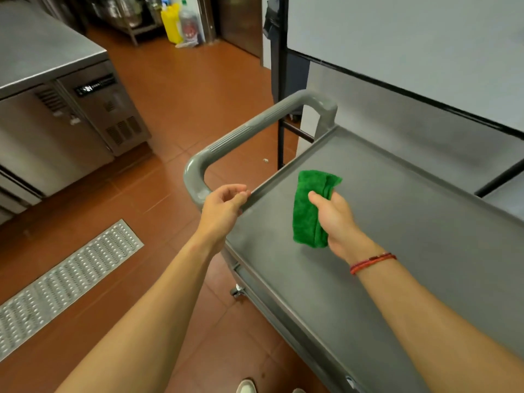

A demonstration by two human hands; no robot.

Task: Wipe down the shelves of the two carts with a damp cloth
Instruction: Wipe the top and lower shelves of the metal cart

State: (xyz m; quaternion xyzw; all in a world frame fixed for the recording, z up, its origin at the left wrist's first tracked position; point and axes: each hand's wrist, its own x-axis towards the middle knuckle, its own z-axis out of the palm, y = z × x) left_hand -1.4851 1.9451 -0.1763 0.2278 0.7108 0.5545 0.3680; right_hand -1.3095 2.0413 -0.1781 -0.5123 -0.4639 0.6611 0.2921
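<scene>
Cloth (309, 211), green and folded, is hanging over the cart's top shelf (397, 236) near the handle (255, 126); contact with the shelf unclear | right hand (337, 219) is gripping it, fingertips hidden behind fabric | left hand (222, 204) is curling at the shelf rim; grasp unclear | lower shelves are lying hidden; one caster (236, 292) is peeking out

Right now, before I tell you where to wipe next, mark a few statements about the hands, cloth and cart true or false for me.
1. The right hand holds the green cloth over the top shelf. True.
2. The left hand grips the cart handle. False: it pinches the top shelf's rim beside the handle.
3. The cloth lies spread flat on the shelf. False: it is bunched in the hand.
4. A metal floor grate lies to the cart's left. True.
</scene>
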